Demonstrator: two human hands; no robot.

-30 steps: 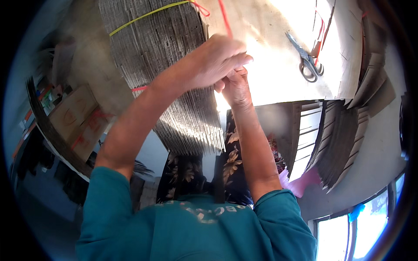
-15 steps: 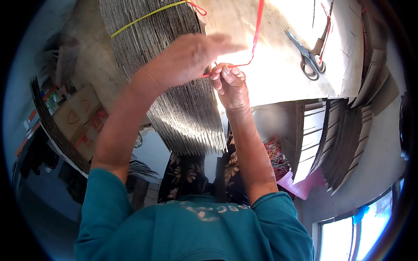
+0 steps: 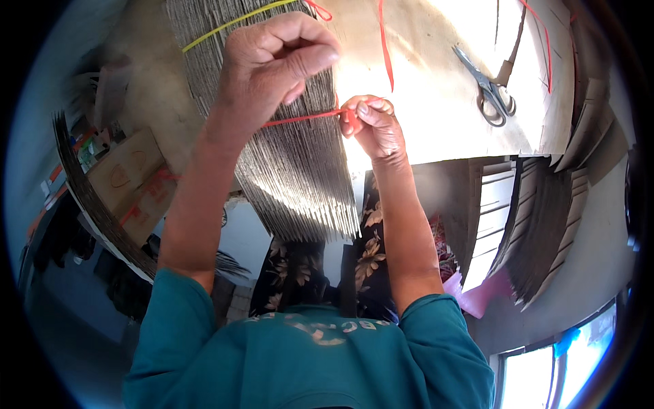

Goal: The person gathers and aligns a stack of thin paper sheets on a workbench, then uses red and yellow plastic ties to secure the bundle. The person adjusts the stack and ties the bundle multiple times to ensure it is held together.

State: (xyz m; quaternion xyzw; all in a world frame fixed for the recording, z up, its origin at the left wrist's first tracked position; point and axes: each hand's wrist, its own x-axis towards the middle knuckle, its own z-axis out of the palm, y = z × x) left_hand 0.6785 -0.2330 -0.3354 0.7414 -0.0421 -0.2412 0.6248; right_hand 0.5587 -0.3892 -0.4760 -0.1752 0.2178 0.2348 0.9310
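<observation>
A long bundle of grey-brown cardboard sheets [image 3: 300,170], packed edge to edge, reaches from the table toward my lap. A yellow strap [image 3: 238,22] crosses its far part. Lower down, a red plastic string [image 3: 306,118] lies across the bundle and runs to my right hand [image 3: 375,126], which pinches it beside the bundle's right edge. My left hand [image 3: 276,58] is raised above the bundle, fingers curled and thumb pressed to the forefinger; whatever it may hold is hidden. Another length of red string [image 3: 386,51] hangs beyond my right hand.
Dark-handled scissors [image 3: 485,88] lie on the sunlit tabletop [image 3: 436,129] to the right. Several slotted cardboard stacks [image 3: 538,218] stand at the right, near pink sheeting [image 3: 480,293]. On the left is a cardboard box [image 3: 126,174].
My left hand has pulled away from my right, up and left over the bundle, and closed. The far red string no longer runs to my right hand. My right hand shifted slightly right.
</observation>
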